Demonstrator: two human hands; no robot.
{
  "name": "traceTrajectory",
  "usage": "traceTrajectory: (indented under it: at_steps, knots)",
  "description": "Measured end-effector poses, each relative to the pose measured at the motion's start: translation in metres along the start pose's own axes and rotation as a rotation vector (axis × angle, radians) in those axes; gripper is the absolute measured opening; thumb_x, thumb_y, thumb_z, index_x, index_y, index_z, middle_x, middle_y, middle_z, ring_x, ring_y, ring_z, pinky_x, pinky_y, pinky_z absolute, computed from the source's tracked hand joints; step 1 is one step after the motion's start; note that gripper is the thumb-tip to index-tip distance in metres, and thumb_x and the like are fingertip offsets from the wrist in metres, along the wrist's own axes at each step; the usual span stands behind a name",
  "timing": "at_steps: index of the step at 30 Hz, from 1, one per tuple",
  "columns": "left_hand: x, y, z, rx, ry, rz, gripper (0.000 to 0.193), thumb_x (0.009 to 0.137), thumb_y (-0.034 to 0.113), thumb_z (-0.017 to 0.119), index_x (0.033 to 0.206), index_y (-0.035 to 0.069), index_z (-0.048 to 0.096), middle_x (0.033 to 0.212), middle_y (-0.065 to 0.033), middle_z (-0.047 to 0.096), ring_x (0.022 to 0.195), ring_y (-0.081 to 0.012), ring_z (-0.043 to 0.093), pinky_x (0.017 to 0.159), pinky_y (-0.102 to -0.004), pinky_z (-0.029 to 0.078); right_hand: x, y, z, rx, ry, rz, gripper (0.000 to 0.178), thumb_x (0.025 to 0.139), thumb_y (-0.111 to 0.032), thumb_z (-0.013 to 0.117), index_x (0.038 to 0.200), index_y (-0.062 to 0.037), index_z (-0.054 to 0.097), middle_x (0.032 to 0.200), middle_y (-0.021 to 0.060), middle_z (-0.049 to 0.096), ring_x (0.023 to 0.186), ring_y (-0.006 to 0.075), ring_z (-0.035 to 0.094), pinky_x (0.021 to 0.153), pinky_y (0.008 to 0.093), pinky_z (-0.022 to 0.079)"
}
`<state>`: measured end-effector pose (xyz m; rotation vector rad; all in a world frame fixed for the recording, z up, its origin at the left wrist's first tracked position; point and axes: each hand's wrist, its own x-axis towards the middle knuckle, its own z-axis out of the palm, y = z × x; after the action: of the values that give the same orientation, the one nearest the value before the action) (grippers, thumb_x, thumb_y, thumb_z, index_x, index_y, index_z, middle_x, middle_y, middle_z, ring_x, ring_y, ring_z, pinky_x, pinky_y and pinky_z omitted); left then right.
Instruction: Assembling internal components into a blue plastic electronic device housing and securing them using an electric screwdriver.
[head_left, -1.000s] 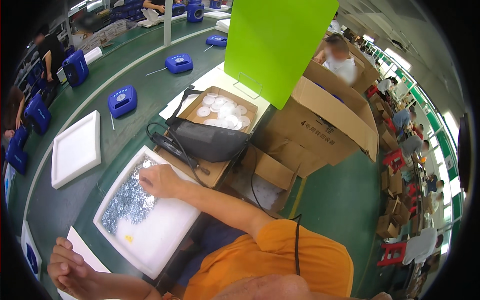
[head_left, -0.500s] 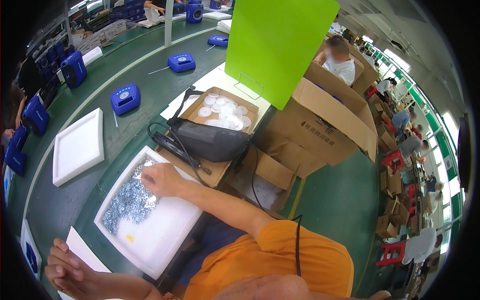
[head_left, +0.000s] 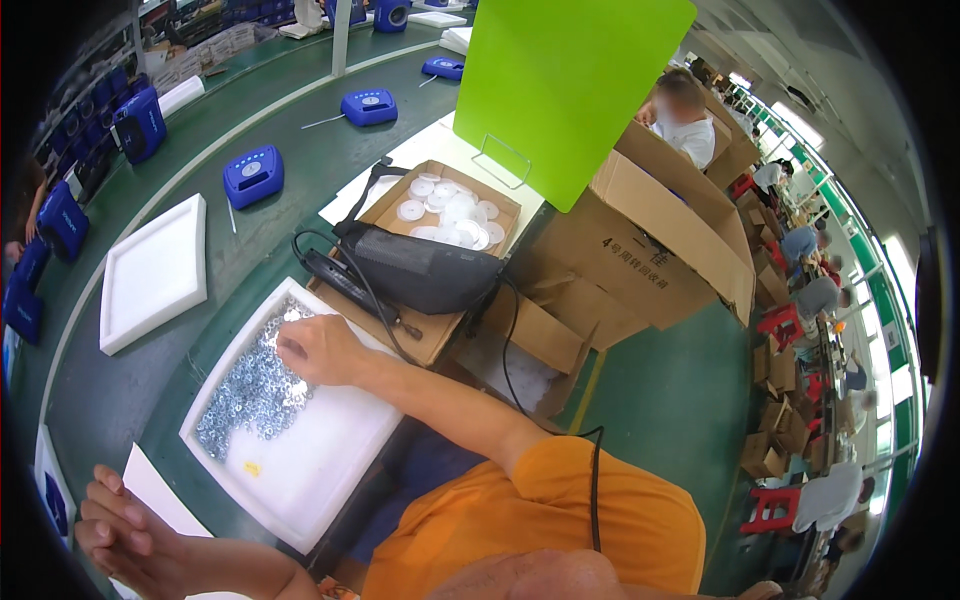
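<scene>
My right hand (head_left: 322, 350) reaches into a shallow white foam tray (head_left: 345, 470). Its fingertips point down into a heap of small silvery metal rings, like washers or nuts (head_left: 245, 400). The fingers are bunched in a pinch; what lies between them is hidden. At the lower left, my left hand (head_left: 135, 535) is raised beside the tray, palm partly turned up. Its fingers are loosely bent and apart, and nothing shows in them. A small yellow piece (head_left: 252, 468) lies on the tray's bare floor near the heap.
Beyond the tray, a cardboard box (head_left: 395, 205) holds white discs, with a black pouch (head_left: 425, 265) and cable in front. A green board (head_left: 570, 95) stands behind. Blue devices (head_left: 253, 176) and another white foam tray (head_left: 155, 270) lie on the green surface at left. Large cartons (head_left: 650, 240) stand right.
The whole view has shifted slightly. My right hand stays at the metal heap with its fingers still bunched, and my left hand keeps nearly the same pose.
</scene>
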<state>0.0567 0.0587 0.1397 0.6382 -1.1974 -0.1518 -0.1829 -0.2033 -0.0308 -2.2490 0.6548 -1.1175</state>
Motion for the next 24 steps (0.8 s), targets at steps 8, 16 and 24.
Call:
traceTrajectory:
  at_steps: [8,16,24]
  knots:
    - [0.0011,0.0015,0.0084,0.044,-0.02,0.012,0.027,0.121,0.02,0.054,0.113,0.007,0.077,0.078,-0.005,0.053,0.086,-0.0171,0.052,0.108,-0.0505,0.036,-0.0012,-0.0009,-0.0005,0.006,-0.003,0.008,0.012,0.098,-0.02,0.078,0.094,-0.0084,0.076,0.08,0.0125,0.078,0.077,0.0363,0.078,0.072,0.0477,0.061]
    - [0.0022,0.0037,0.0018,0.044,-0.038,0.022,0.027,0.12,0.02,0.053,0.114,0.007,0.076,0.079,-0.0052,0.054,0.087,-0.0175,0.054,0.108,-0.0507,0.036,-0.0016,0.0013,0.0016,-0.008,-0.02,0.006,0.013,0.098,-0.021,0.079,0.094,-0.0086,0.076,0.079,0.0122,0.077,0.077,0.0361,0.078,0.072,0.0477,0.061]
    - [0.0039,0.0012,0.0002,0.044,-0.04,0.015,0.027,0.119,0.02,0.055,0.115,0.007,0.078,0.08,-0.0059,0.056,0.088,-0.0177,0.055,0.108,-0.05,0.036,0.0001,0.0,-0.0008,-0.004,-0.038,-0.004,0.012,0.098,-0.02,0.079,0.095,-0.0086,0.076,0.08,0.0118,0.078,0.076,0.0353,0.078,0.071,0.0472,0.061]
